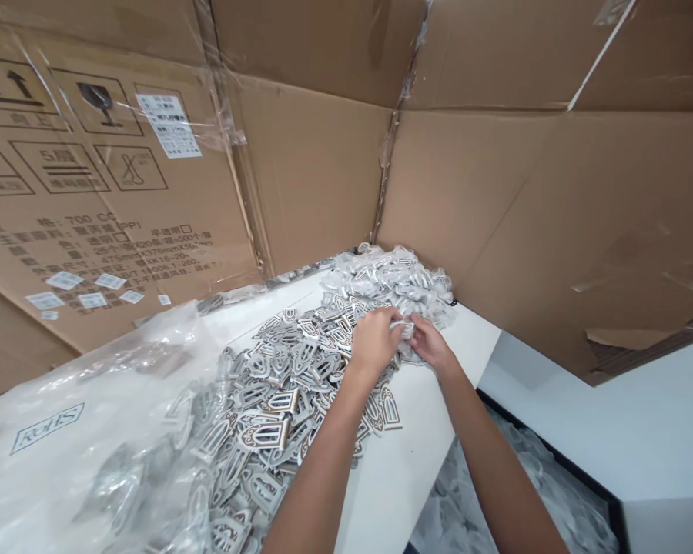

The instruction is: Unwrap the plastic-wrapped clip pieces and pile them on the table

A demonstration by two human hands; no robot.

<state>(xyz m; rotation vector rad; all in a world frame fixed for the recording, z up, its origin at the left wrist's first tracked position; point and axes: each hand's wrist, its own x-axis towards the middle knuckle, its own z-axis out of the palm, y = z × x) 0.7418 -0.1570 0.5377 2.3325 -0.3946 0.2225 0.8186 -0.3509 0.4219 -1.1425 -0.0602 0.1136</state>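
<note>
Here both my hands meet at the far side of the worktop [404, 469], just where the loose arch-shaped pieces [277, 400] end and the heap of whitish, seemingly wrapped pieces [393, 281] begins. Between my hands I hold one small wrapped piece [403, 328]. The fingers of my left hand [374, 340] are closed on its left end, and the fingers of my right hand [431, 344] are closed on its right end, so the piece lies across from one hand to the other, with its long axis about left to right. It is lifted a little above the pile, touching only my fingertips as far as I can see. Both hands are equally near to it; the wrapped heap is just behind them, toward the cardboard boxes [525, 192]. The loose pieces spread from my left forearm toward a big clear plastic bag [63, 446]. At my right, below the worktop edge, a dark bin [560, 462] holds crumpled clear plastic.
</note>
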